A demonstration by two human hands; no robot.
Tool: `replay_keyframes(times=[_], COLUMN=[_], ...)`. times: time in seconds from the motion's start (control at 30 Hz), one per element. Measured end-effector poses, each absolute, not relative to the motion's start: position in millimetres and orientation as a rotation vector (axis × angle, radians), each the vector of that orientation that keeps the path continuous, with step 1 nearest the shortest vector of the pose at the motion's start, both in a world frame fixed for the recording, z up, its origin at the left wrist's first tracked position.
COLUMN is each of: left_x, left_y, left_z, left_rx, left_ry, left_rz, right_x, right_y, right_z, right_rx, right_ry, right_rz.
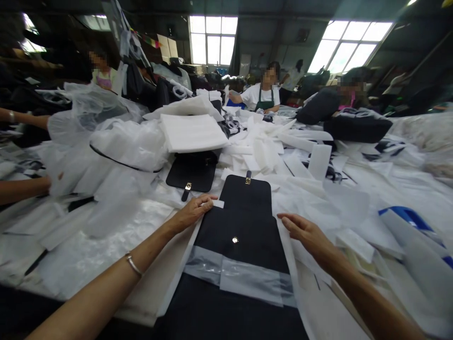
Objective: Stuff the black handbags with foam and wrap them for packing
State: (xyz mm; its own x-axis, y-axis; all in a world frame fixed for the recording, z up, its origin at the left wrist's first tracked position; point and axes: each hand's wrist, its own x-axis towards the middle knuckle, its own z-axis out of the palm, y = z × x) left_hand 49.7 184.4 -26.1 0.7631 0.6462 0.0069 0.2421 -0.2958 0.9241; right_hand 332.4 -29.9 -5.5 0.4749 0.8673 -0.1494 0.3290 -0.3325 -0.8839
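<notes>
A black bag (pixel 244 217) lies in front of me with its flap unfolded away from me. A gold clasp (pixel 248 179) on a short tab tops the flap, and a round metal stud (pixel 235 240) sits on the body. Clear plastic film (pixel 247 280) crosses the bag below the stud. At the bag's left edge, my left hand (pixel 194 211) pinches a small white strip (pixel 218 204). Beside the right edge, my right hand (pixel 305 231) is open, fingers stretched toward the bag, holding nothing. White sheeting (pixel 177 269) shows under the bag.
Another black bag (pixel 193 174) with a clasp lies beyond, under white foam sheets (pixel 194 133). Clear plastic bags (pixel 130 141) heap up at left, near another person's arms (pixel 24 186). Foam pieces and a blue object (pixel 410 217) lie right. Co-workers (pixel 262 94) are across the table.
</notes>
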Motion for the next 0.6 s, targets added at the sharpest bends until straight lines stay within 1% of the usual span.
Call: replay_keyframes(times=[0.23, 0.37, 0.5, 0.6], left_x=[65.2, 65.7, 55.0, 44.4], left_y=[161.7, 155.4, 152.3, 157.8], left_z=[-27.3, -26.9, -23.7, -25.4], left_rx=[1.961, 2.002, 2.0, 2.126], left_ry=[0.758, 0.759, 0.844, 0.842], left_rz=[0.695, 0.716, 0.664, 0.57], right_x=[289.7, 291.3, 293.6, 288.3], right_y=[-36.5, -31.6, -36.1, -41.2], right_z=[-36.0, -53.9, -43.6, -22.9], right_rx=[-1.744, -1.742, -1.841, -1.905], right_ry=[-0.964, -0.944, -0.975, -1.013], right_rz=[0.787, 0.788, 0.708, 0.761])
